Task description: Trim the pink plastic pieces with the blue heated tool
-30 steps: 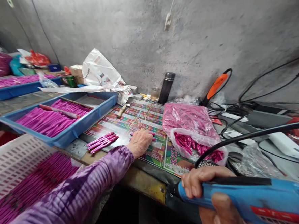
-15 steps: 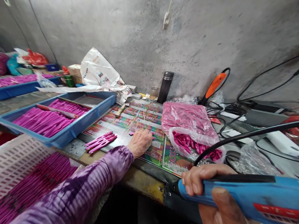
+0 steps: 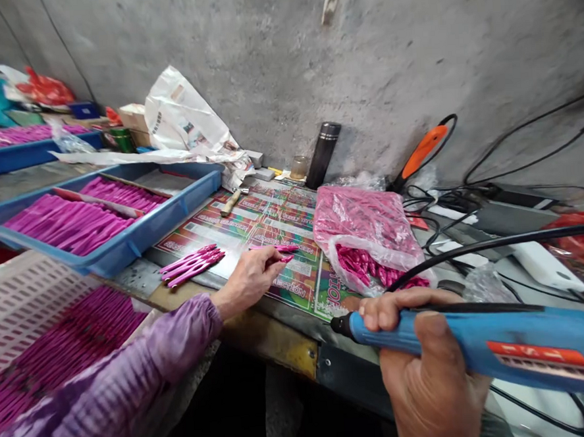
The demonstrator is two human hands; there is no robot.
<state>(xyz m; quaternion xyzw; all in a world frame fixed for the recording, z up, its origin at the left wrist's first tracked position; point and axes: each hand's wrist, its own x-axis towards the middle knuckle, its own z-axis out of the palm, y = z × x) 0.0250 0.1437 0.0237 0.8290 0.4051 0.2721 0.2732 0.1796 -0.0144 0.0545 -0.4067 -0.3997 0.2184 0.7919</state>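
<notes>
My left hand, in a purple sleeve, is closed in a pinch over the bench mat. Out of its fingertips sticks a slim magenta piece; the rest is hidden by the fingers. Just behind it, more slim magenta pieces lie on the mat. To the left of the hand is a small bunch of magenta pieces, side by side. My right hand is wrapped round a blue electric screwdriver, whose black tip points left over the bench's front edge.
An open plastic bag of magenta parts lies behind the screwdriver. A blue divided tray and a white basket hold magenta pieces at left. A hammer, a black flask and tangled cables are farther back.
My left hand has drawn back toward me and left, and a magenta piece now shows in its fingertips. The screwdriver is more level and its tip sits slightly farther left. The view has shifted.
</notes>
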